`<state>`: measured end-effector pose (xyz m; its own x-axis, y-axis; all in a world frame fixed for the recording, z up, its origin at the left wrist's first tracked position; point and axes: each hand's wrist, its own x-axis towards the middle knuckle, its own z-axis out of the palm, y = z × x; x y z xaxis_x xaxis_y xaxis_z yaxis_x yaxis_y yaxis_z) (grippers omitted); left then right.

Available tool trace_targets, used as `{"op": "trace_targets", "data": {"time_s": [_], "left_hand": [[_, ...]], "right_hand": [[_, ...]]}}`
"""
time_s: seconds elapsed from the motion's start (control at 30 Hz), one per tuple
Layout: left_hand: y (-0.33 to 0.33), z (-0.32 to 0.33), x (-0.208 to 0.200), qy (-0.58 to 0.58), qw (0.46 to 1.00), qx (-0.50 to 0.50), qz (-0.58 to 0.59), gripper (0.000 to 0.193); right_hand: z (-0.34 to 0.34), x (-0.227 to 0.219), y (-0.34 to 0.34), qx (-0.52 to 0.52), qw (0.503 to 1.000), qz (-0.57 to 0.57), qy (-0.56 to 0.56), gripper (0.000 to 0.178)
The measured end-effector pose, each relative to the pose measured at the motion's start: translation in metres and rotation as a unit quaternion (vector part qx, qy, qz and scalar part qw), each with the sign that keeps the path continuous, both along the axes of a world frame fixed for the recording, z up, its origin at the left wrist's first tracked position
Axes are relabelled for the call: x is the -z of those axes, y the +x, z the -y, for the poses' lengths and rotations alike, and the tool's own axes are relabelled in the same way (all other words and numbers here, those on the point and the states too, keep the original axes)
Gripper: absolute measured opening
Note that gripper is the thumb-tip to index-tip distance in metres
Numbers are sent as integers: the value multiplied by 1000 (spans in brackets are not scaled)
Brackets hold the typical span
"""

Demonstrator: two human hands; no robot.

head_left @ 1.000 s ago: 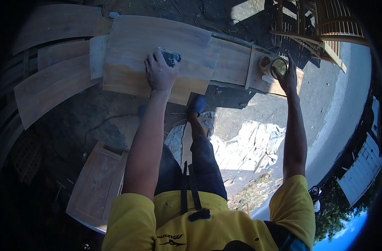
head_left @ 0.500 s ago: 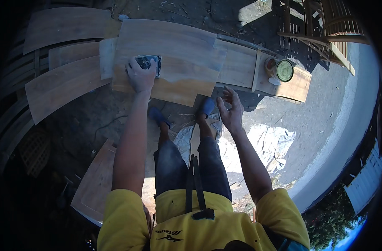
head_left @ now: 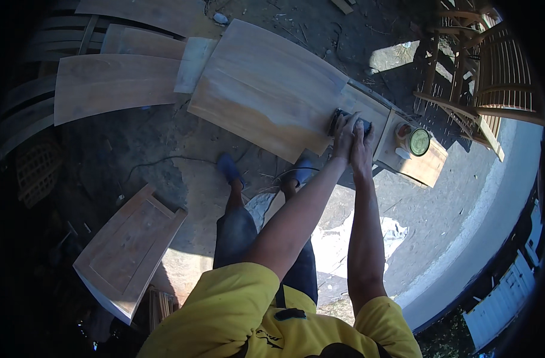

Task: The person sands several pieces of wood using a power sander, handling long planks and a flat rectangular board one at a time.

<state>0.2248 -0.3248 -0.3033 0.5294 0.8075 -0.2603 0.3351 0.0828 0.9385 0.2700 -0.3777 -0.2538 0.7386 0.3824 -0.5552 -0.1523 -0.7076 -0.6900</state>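
A dark, boxy power sander (head_left: 334, 122) rests at the right end of a wide wooden panel (head_left: 260, 77). My left hand (head_left: 344, 138) is closed over it, with the forearm reaching across to the right. Close beside, my right hand (head_left: 361, 152) presses its fingers against the sander's right side. The two hands touch and cover most of the tool. Pale, dusty patches and a browner area mark the panel's surface.
A can with a greenish top (head_left: 419, 142) stands on the bench right of my hands. More wooden panels (head_left: 117, 86) lie at the left. A cable (head_left: 159, 161) runs over the ground. A framed wooden door (head_left: 129, 250) is at lower left, slatted wooden furniture (head_left: 505, 77) at far right.
The sander has moved with my left hand from the panel's left part to its right end. My right hand, free and spread before, has come onto the sander. The view has shifted.
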Motion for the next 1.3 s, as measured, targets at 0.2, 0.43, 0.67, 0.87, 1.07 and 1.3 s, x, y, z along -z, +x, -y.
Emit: {"op": "trace_targets", "data": {"time_s": [0.2,0.43,0.67,0.87,1.07,1.3], "left_hand": [[-127,-41,-5,82,992,-91,-27,31],[-323,-109,60,6,894,-347,-285,52],[-318,-122,82,-285,927,-227,86,34],[-311,-133,78,-304,925,-207,93,24],[-312,-136,94,-304,935,-181,22,26],[-312,-129,108,-241,952,-185,-24,28]], "right_hand": [[-34,8,-6,-177,953,242,-39,83],[-179,15,-124,-381,894,236,-2,88],[-331,5,-202,-452,853,261,12,84],[-363,10,-203,-474,828,298,26,81],[-254,3,-168,-488,821,296,-9,79],[-311,0,-215,-490,821,292,-4,74]]}}
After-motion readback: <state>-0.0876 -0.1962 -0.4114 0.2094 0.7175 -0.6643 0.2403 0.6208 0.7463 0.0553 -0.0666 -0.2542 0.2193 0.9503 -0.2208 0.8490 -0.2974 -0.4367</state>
